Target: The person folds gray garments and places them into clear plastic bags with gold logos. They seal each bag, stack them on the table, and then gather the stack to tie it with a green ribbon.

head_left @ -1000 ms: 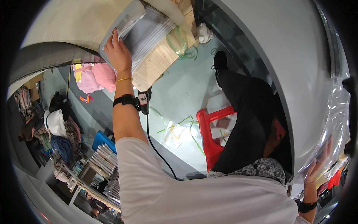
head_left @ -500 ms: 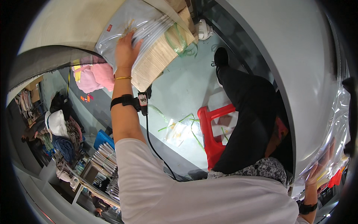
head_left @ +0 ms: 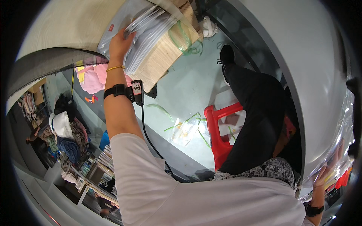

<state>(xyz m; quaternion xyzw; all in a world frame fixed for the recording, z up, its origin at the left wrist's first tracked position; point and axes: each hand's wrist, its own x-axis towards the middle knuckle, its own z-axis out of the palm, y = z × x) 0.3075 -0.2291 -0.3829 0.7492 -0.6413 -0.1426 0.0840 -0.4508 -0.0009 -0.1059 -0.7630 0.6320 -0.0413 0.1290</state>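
At the upper left, a stack of clear plastic bags lies on a pale wooden board. My left hand is closed on the edge of a few of these plastic bags, which stand raised from the stack in a bent fold. Its fingertips are partly hidden by the plastic. Far to the right, my right hand rests against a shiny sheet of clear plastic beside the grey-white table edge. Its fingers look stretched out along the sheet, though glare and the picture's rim blur them.
A red plastic stool stands by my leg on the grey floor, near green strapping strips. Pink cloth bundles lie below the left tabletop. Folded clothes and a shelf of packed items are at lower left.
My left hand has shifted slightly left and closed on the bags' edge, lifting a few off the stack. My right hand stays by the clear sheet.
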